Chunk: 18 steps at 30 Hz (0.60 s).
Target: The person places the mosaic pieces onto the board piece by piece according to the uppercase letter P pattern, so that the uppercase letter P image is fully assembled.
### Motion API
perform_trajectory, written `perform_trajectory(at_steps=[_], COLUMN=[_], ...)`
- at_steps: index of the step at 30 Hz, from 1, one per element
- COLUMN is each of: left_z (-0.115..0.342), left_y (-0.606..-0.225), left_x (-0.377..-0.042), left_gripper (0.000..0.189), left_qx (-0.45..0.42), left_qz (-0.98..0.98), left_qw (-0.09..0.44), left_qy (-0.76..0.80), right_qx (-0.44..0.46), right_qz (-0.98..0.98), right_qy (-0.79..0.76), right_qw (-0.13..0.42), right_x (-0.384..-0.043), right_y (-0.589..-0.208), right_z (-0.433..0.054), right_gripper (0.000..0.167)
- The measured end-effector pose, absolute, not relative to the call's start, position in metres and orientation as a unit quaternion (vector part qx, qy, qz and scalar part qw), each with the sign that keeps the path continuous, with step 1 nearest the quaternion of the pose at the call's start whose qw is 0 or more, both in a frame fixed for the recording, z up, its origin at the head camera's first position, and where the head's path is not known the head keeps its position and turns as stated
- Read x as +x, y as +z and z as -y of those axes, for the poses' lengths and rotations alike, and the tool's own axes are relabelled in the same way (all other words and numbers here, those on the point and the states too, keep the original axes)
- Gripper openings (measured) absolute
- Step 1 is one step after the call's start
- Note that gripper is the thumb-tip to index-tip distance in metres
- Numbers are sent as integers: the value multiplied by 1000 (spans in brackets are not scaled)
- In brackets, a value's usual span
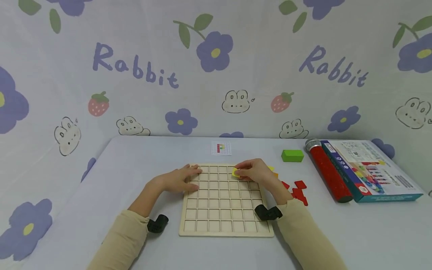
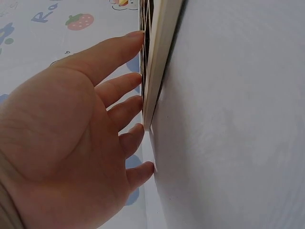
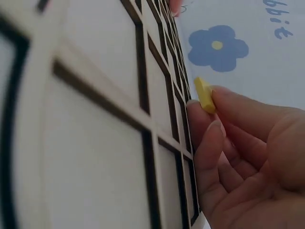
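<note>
A pale wooden grid board [image 1: 214, 214] with square cells lies flat on the white table. My left hand [image 1: 177, 179] rests on its upper left edge with fingers extended; in the left wrist view the fingertips of that hand [image 2: 81, 129] touch the board's rim [image 2: 159, 57]. My right hand [image 1: 256, 171] pinches a yellow square tile [image 1: 235, 172] over the board's upper right part. In the right wrist view this tile [image 3: 205, 95] is tilted between thumb and finger, just above the grid.
Several red tiles [image 1: 298, 194] lie right of the board, with yellow and orange pieces [image 1: 275, 175] partly hidden by the right hand. Behind are a small pattern card [image 1: 221, 148] and a green block [image 1: 292, 155]. A red microphone [image 1: 329, 172] and a box [image 1: 374, 170] lie far right.
</note>
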State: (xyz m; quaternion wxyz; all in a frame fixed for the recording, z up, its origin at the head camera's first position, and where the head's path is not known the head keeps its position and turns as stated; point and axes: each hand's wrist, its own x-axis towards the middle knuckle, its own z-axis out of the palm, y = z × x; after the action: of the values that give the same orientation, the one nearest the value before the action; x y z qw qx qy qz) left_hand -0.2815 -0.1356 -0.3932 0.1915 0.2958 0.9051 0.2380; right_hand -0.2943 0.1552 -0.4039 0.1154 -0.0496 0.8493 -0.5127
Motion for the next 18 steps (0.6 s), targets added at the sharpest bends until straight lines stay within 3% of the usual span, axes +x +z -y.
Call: perform_trajectory(at_steps=[9,18], left_z=[134,134], left_y=[-393,-395], left_x=[-280,-279], left_gripper=[65,65], left_qx=[300,297], left_qz=[-907,-908], left_qw=[186,182], left_qy=[229,233], right_qx=[-70,-53], right_qz=[-864,-870], right_qy=[-490,-484], right_qw=[90,84], right_x=[-290,-290], right_y=[-406,-406], right_z=[-154,-150], right_gripper=[21,25])
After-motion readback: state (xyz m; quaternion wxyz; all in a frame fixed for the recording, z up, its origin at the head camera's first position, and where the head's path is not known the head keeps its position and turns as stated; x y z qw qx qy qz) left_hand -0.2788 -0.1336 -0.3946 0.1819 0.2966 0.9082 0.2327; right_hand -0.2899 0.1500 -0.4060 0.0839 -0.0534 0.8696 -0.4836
